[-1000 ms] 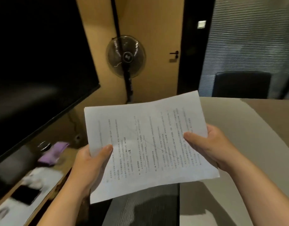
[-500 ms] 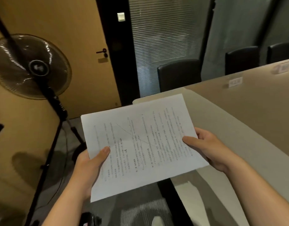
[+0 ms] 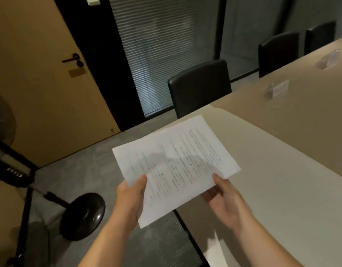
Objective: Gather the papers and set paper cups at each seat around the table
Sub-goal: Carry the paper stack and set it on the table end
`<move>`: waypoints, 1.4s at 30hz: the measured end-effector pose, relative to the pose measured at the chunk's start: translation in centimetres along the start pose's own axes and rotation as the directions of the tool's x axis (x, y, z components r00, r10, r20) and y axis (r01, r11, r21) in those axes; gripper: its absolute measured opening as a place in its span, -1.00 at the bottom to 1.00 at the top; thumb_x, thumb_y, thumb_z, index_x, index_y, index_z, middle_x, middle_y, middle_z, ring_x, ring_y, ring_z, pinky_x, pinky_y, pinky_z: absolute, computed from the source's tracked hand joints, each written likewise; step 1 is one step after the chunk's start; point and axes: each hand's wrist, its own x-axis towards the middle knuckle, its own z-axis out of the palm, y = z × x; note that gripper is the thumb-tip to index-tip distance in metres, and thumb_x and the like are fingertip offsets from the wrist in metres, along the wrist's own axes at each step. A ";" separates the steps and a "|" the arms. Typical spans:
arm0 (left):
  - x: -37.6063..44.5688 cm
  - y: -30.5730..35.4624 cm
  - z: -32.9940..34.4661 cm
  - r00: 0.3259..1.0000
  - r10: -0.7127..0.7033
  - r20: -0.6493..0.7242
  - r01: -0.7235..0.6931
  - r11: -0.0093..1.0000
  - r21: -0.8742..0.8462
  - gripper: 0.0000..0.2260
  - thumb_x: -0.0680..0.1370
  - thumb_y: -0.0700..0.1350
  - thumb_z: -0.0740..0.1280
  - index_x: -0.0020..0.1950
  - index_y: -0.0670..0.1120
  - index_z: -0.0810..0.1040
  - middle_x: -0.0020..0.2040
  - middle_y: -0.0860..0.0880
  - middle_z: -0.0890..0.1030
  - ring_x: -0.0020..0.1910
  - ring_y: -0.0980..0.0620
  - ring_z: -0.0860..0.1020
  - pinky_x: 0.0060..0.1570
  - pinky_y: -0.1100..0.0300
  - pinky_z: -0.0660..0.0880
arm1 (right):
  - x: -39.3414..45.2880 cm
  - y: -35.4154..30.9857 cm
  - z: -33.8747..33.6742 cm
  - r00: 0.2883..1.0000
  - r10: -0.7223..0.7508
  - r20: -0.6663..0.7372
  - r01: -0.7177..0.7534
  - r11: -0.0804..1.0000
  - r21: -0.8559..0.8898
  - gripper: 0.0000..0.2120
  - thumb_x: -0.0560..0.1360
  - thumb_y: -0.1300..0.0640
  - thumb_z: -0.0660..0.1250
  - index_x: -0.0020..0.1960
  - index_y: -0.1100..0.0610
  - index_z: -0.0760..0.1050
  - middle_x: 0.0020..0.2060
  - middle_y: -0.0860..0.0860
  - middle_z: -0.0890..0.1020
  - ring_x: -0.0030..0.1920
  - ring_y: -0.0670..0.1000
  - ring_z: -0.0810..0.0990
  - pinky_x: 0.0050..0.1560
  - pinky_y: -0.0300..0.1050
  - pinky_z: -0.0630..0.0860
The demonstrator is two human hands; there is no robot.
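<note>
We see the papers (image 3: 178, 166), white sheets with lines of small print, held up in the air over the near corner of the table (image 3: 282, 189). They tilt a little, with the far end higher. The left hand (image 3: 129, 199) grips the near left edge, thumb on top and the other fingers hidden under the sheets. The right hand (image 3: 226, 201) holds the near right edge, thumb pressed on top and the fingers curled below, so both hands are closed on the papers. The table is long and tan, with a lighter strip along its near side. On it, far from the papers, stand two small name cards (image 3: 278, 89), too blurry to read. A black chair (image 3: 201, 85) sits at the table's end, just past the papers, and two more black chairs (image 3: 278, 51) stand along the far side. Behind them we see grey blinds (image 3: 162, 54). To the left is a tan door (image 3: 41, 83) with a dark handle (image 3: 73, 58). On the grey floor at the left stands a fan's round black base (image 3: 83, 214).
</note>
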 end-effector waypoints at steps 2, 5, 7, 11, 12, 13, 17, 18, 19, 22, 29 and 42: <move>4.8 -0.4 1.2 0.998 -0.052 0.035 0.051 0.999 0.011 -0.77 0.65 -0.23 0.23 0.29 -0.09 0.49 0.12 -0.04 0.64 0.10 -0.07 0.62 0.04 -0.03 0.54 | 3.7 1.7 1.3 0.994 -0.015 -0.105 -0.006 0.982 -0.191 -0.69 0.57 0.14 0.32 0.31 0.10 0.51 0.18 0.05 0.69 0.21 0.15 0.63 0.22 0.21 0.55; 11.6 -0.7 3.3 0.991 -0.104 0.083 0.102 0.994 0.033 -0.76 0.65 -0.23 0.22 0.31 -0.06 0.48 0.10 0.00 0.64 0.09 -0.06 0.62 0.10 -0.04 0.53 | 9.5 2.9 4.2 0.957 -0.131 -0.260 0.005 0.900 -0.437 -0.79 0.60 0.15 0.27 0.20 0.01 0.57 0.05 -0.04 0.73 0.09 0.06 0.67 0.13 0.09 0.62; 15.9 -0.5 3.7 0.985 -0.138 0.106 0.132 0.989 0.062 -0.76 0.65 -0.22 0.23 0.30 -0.07 0.49 0.13 -0.01 0.63 0.10 -0.06 0.61 0.17 -0.02 0.51 | 13.4 2.5 6.1 0.925 -0.231 -0.300 0.048 0.858 -0.511 -0.78 0.61 0.20 0.22 0.16 0.05 0.59 0.02 -0.01 0.73 0.01 0.04 0.69 -0.07 -0.08 0.65; 25.5 1.4 3.1 0.959 -0.208 0.195 0.138 0.937 0.320 -0.78 0.57 -0.12 0.38 0.22 -0.03 0.57 0.15 -0.01 0.69 0.09 -0.06 0.67 0.15 -0.06 0.58 | 21.0 1.0 8.3 0.892 -0.296 -0.342 0.002 0.759 -0.651 -0.72 0.62 0.21 0.20 0.27 0.04 0.55 0.14 -0.03 0.67 0.09 -0.01 0.65 0.15 -0.06 0.60; 27.5 2.2 3.1 0.948 -0.223 0.225 0.133 0.925 0.356 -0.77 0.57 -0.12 0.39 0.22 -0.04 0.57 0.13 -0.01 0.70 0.07 -0.07 0.68 0.08 -0.04 0.60 | 22.6 0.6 8.5 0.890 -0.285 -0.357 -0.028 0.746 -0.665 -0.70 0.62 0.21 0.19 0.30 0.05 0.54 0.17 -0.01 0.66 0.12 0.02 0.65 0.19 -0.02 0.59; 29.4 2.9 3.1 0.939 -0.240 0.245 0.135 0.915 0.381 -0.76 0.57 -0.13 0.39 0.23 -0.05 0.57 0.12 -0.02 0.71 0.05 -0.07 0.68 0.01 -0.01 0.61 | 24.0 0.2 8.5 0.893 -0.265 -0.364 -0.058 0.734 -0.676 -0.69 0.62 0.20 0.19 0.31 0.06 0.53 0.18 0.01 0.66 0.12 0.05 0.65 0.20 0.03 0.59; 37.6 3.8 3.3 0.929 -0.315 0.197 0.184 0.850 0.493 -0.76 0.57 -0.17 0.35 0.23 -0.12 0.55 0.07 -0.13 0.67 -0.07 -0.12 0.62 -0.15 0.03 0.55 | 28.5 -0.8 7.7 0.907 -0.175 -0.384 -0.160 0.699 -0.697 -0.75 0.63 0.22 0.20 0.20 0.01 0.55 -0.02 0.00 0.69 0.00 0.09 0.69 0.00 0.09 0.64; 39.5 3.6 3.2 0.924 -0.331 0.193 0.178 0.816 0.550 -0.73 0.54 -0.19 0.36 0.23 -0.11 0.55 0.09 -0.15 0.66 -0.09 -0.13 0.60 -0.16 0.02 0.54 | 29.3 -0.9 7.4 0.907 -0.156 -0.392 -0.174 0.708 -0.684 -0.76 0.63 0.23 0.20 0.19 0.01 0.54 -0.03 -0.01 0.69 0.00 0.09 0.69 0.01 0.09 0.64; 40.9 3.2 3.2 0.920 -0.342 0.191 0.159 0.771 0.617 -0.70 0.49 -0.21 0.37 0.23 -0.08 0.56 0.11 -0.17 0.65 -0.11 -0.13 0.58 -0.17 0.01 0.54 | 30.0 -0.8 6.9 0.899 -0.144 -0.414 -0.192 0.720 -0.667 -0.77 0.63 0.23 0.21 0.20 0.03 0.55 -0.02 0.01 0.69 0.01 0.11 0.69 0.02 0.11 0.64; 43.7 1.8 3.0 0.937 -0.316 0.149 0.094 0.639 0.763 -0.72 0.48 -0.29 0.38 0.14 -0.04 0.59 0.03 -0.17 0.68 -0.13 -0.12 0.60 -0.06 -0.08 0.59 | 32.1 0.5 5.6 0.849 -0.134 -0.511 -0.241 0.763 -0.600 -0.79 0.58 0.17 0.28 0.19 0.05 0.57 0.09 0.06 0.69 0.04 0.13 0.70 0.00 0.14 0.67; 45.4 1.8 2.3 0.956 -0.239 0.169 -0.066 0.387 0.920 -0.89 0.53 -0.21 0.35 -0.03 0.00 0.53 -0.10 -0.10 0.66 -0.13 -0.14 0.64 -0.13 -0.06 0.61 | 34.3 3.2 6.4 0.701 -0.297 -0.648 -0.386 0.607 -0.695 -0.82 0.55 0.09 0.31 0.14 0.04 0.49 -0.12 -0.11 0.58 -0.08 0.01 0.58 -0.04 -0.17 0.50; 46.7 3.3 0.2 0.895 -0.349 0.277 -0.272 0.064 0.960 -0.84 0.52 -0.25 0.26 0.06 -0.05 0.46 -0.16 -0.08 0.61 -0.27 -0.06 0.62 -0.41 0.16 0.50 | 33.3 6.7 7.6 0.665 -0.350 -0.660 -0.357 0.627 -0.692 -0.78 0.53 0.27 0.36 0.03 0.05 0.37 -0.26 -0.11 0.44 -0.22 -0.04 0.47 -0.36 -0.41 0.28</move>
